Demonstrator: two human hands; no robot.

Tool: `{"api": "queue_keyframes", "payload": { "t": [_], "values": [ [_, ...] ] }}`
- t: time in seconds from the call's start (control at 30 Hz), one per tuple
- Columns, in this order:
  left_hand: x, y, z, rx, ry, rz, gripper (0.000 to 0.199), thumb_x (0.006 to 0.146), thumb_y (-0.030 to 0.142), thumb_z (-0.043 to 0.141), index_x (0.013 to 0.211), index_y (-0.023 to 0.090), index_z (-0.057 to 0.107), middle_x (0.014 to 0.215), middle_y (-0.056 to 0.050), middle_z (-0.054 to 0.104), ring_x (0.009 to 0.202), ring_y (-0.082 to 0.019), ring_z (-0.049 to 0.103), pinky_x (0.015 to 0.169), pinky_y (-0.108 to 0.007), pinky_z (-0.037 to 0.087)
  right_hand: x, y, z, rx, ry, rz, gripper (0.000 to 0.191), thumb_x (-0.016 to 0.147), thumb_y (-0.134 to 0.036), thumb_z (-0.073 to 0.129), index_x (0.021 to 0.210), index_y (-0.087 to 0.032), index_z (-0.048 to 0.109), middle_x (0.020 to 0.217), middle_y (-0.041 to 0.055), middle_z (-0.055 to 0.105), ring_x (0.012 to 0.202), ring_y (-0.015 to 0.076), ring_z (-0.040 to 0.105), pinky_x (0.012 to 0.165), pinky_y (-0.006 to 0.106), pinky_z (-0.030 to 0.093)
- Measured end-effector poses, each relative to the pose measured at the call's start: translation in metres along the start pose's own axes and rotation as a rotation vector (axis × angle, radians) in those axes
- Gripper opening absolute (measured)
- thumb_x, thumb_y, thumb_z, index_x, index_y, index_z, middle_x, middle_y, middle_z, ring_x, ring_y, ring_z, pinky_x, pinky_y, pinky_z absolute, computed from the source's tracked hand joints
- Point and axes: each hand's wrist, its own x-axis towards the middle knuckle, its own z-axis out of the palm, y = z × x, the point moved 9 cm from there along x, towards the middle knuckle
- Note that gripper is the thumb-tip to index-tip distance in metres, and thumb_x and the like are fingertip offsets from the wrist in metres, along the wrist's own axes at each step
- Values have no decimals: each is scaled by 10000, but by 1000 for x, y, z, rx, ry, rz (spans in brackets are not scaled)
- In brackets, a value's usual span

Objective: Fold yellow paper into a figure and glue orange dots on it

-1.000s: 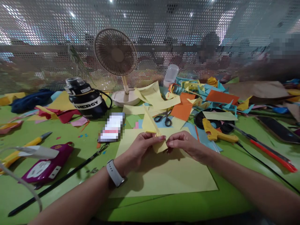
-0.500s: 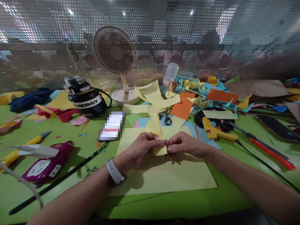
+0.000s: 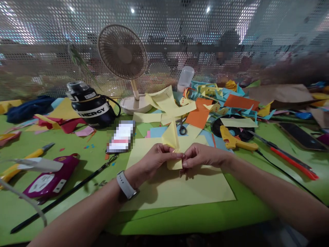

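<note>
A folded piece of yellow paper (image 3: 170, 136) is held between both hands, its pointed part standing up above the fingers. My left hand (image 3: 160, 157), with a watch on the wrist, pinches it between thumb and fingers. Pressed against its right edge, my right hand (image 3: 197, 157) pinches it with thumb and forefinger close to the left thumb tip. The exact fold under the fingers is hidden. Beneath both hands lies a large pale yellow sheet (image 3: 185, 195) on the green table. Black-handled scissors (image 3: 182, 129) lie just beyond the folded paper.
A yellow glue gun (image 3: 235, 141) and a red-handled tool (image 3: 293, 163) lie to the right, near a dark phone (image 3: 303, 136). Leftward are a lit phone (image 3: 121, 136), a black bottle (image 3: 92, 109) and a purple device (image 3: 52, 176). A fan (image 3: 123, 53) stands behind, beside heaped paper scraps (image 3: 218, 91).
The view has shifted slightly, so the surroundings appear a little higher and further left. Both hands keep their pinch on the folded yellow paper, with barely any movement.
</note>
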Motion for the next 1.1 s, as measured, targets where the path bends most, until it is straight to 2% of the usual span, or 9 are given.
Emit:
{"api": "queue_keyframes", "payload": {
  "t": [0.3, 0.5, 0.73, 0.9, 1.1],
  "values": [
    [-1, 2, 4, -4, -53, 17, 199, 658, 329, 762, 596, 159, 680, 574, -33, 627, 503, -114, 501, 499, -246, 354, -1, -5, 6, -7, 15, -9, 179, 749, -289, 692, 785, -121, 745, 753, 55, 737, 643, 97, 664, 634, 200, 529],
    [0, -1, -1, 21, 1, 16, 211, 633, 296, 774, 538, 152, 652, 495, 19, 544, 449, -73, 404, 454, -222, 277, 0, 3, 4, 24, -22, 31, 194, 744, -289, 708, 820, -113, 738, 790, 67, 737, 656, 112, 678, 655, 228, 547],
    [0, -2, -1, -18, 31, 4, 213, 622, 294, 784, 554, 148, 647, 518, 3, 566, 470, -87, 445, 467, -225, 316, 1, 3, 1, 43, -3, 14, 174, 723, -278, 709, 775, -113, 729, 790, 71, 739, 664, 135, 685, 642, 255, 555],
    [0, 0, -1, -66, 34, 19, 221, 669, 312, 757, 567, 155, 640, 521, -5, 585, 470, -92, 462, 465, -227, 325, -2, -8, 1, 20, 32, -69, 200, 742, -310, 654, 735, -122, 721, 819, 83, 739, 700, 149, 680, 656, 267, 548],
    [0, 0, 2, -93, 20, 11, 226, 679, 313, 748, 566, 152, 634, 532, -17, 594, 487, -105, 492, 487, -240, 341, -2, -2, 3, -15, 108, -32, 256, 747, -373, 691, 724, -118, 707, 696, 54, 706, 557, 102, 635, 532, 208, 505]
  ]
}}
